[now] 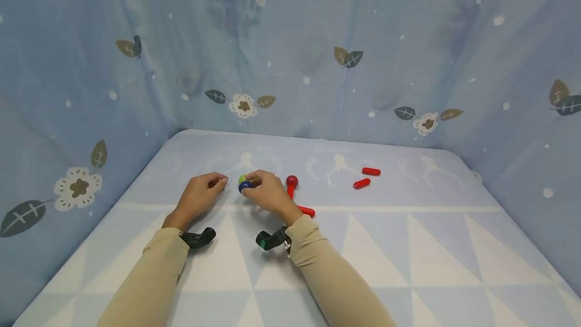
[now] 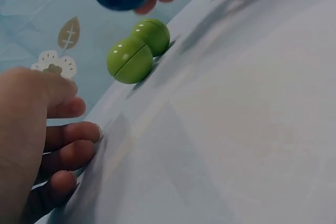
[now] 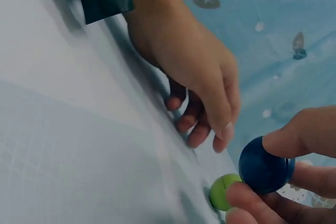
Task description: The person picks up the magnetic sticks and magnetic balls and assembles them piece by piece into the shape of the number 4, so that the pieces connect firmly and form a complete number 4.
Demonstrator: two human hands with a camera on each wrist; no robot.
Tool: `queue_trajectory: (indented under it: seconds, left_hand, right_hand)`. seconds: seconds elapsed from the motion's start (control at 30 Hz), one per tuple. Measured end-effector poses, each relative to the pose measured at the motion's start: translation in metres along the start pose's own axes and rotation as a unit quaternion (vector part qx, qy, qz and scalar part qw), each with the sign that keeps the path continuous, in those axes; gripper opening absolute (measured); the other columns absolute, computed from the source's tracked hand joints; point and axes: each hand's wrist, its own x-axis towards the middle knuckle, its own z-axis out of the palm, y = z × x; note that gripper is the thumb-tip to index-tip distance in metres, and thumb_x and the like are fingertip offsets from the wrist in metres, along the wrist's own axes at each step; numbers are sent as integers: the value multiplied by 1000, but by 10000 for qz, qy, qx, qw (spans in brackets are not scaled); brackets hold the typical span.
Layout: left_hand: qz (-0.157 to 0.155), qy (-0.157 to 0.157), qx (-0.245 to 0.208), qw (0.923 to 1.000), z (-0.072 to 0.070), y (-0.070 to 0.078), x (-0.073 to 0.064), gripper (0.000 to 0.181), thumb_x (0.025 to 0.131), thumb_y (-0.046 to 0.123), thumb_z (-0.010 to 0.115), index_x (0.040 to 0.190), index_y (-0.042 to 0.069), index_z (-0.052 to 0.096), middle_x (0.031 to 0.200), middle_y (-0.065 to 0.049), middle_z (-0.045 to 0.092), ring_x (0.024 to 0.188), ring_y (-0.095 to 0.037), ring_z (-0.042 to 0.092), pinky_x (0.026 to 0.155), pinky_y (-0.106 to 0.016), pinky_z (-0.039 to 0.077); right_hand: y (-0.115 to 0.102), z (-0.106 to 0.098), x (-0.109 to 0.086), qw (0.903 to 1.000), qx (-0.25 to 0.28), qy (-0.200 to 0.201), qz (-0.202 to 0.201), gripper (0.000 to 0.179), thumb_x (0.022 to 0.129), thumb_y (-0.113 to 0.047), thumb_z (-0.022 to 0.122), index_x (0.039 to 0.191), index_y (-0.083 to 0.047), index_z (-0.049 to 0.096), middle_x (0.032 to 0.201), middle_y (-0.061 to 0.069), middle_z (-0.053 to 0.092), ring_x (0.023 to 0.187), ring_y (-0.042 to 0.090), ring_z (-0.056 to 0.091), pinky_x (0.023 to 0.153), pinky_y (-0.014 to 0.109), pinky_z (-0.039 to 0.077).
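Observation:
My right hand (image 1: 271,195) pinches a shiny blue ball (image 1: 245,186) between thumb and fingers, holding it above the table. In the right wrist view the blue ball (image 3: 262,166) shows a groove near one side. My left hand (image 1: 199,197) is at the left, low over the cloth, fingers loosely bent and holding nothing. Two green balls with seams, a nearer one (image 2: 130,60) and a farther one (image 2: 152,35), sit side by side on the table in the left wrist view. From the head, a green ball (image 1: 242,178) is partly hidden behind the blue one.
Right of my right hand lies a red ball (image 1: 292,181) with a red rod (image 1: 290,193) against it. Another red rod (image 1: 307,211) lies by my right wrist, partly covered. Farther right are two short red rods (image 1: 371,171) (image 1: 361,183). Patterned curtains (image 1: 290,64) enclose the table.

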Motion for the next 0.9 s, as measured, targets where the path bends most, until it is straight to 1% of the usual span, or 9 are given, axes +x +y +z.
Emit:
queue_trajectory:
  seconds: [0.17,0.23,0.33,0.4,0.47,0.6,0.67,0.77,0.9]
  left_hand:
    - [78,-117,63,9999,5,8,-2,36,103,40,56,119,12,72,99,-4,68,86,-22,59,80,-43,47]
    - [166,-7,90,9998,6,13,-3,36,102,41,56,117,13,73,98,-4,69,85,-22,60,79,-43,47]
    - [348,286,83,9990,7,23,-5,34,100,41,58,112,14,75,92,-2,69,81,-21,60,75,-43,47]
    - [518,420,66,9978,8,28,-6,31,99,37,59,109,14,76,89,-1,69,79,-20,60,73,-42,47]
    - [689,483,43,9964,10,33,-7,27,98,35,60,106,15,77,87,0,68,77,-18,59,72,-41,46]
    - [1059,452,47,9933,17,40,-9,23,98,32,62,104,15,77,88,2,69,78,-16,59,71,-39,47]
    - [1232,419,24,9915,19,43,-10,22,99,31,63,103,14,77,89,2,69,78,-15,59,71,-38,47]
    - [1450,385,-47,9887,23,48,-11,20,98,28,64,101,12,77,88,2,68,77,-15,59,70,-37,48]
    - [1688,386,-114,9848,27,53,-10,15,96,23,67,97,11,77,82,3,66,73,-13,58,67,-35,48]
  right_hand:
    - [0,-16,-14,9967,792,-21,192,42,91,-20,71,130,-6,64,108,7,63,86,20,70,73,30,57]
    - [0,-23,-21,9942,1061,39,165,42,92,-18,70,132,-3,63,109,11,62,86,21,72,73,32,58]
    - [2,-33,-29,9916,1274,209,96,42,94,-15,67,133,0,61,108,13,61,85,21,73,73,32,58]
    - [6,-38,-33,9906,1327,337,86,42,94,-15,66,133,0,61,106,14,63,84,21,73,72,31,58]
    - [12,-44,-38,9896,1365,446,74,41,94,-15,66,132,-2,61,105,13,64,84,20,73,71,31,58]
    - [25,-56,-51,9883,1417,559,46,39,93,-15,67,130,-5,63,108,13,63,86,22,72,73,32,57]
    - [31,-63,-56,9874,1460,602,99,39,93,-15,68,130,-5,63,110,14,61,87,23,71,75,32,57]
    - [40,-75,-64,9856,1538,679,186,41,94,-15,67,133,-4,62,112,14,60,90,24,71,79,33,57]
    - [49,-89,-72,9855,1475,788,298,41,95,-13,64,135,-3,60,115,14,60,93,24,71,82,33,57]
